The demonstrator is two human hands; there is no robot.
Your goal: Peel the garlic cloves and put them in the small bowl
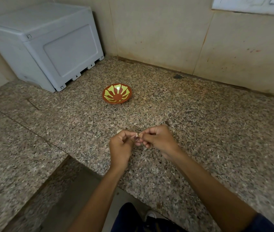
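Note:
A small red bowl (117, 95) with a yellow-green sunburst pattern sits on the speckled granite counter (200, 123); nothing shows inside it. Nearer to me, both hands meet above the counter. My left hand (121, 148) and my right hand (158, 138) pinch a small pale garlic clove (136, 135) between their fingertips. Most of the clove is hidden by the fingers. Another pale clove (119, 131) peeks out on the counter just beyond my left hand.
A grey plastic box (45, 44) stands at the back left corner against the beige wall. The counter's front edge (99, 174) runs diagonally below my forearms, with a lower granite ledge (15, 156) to the left. A dark spot (177, 76) lies near the back wall.

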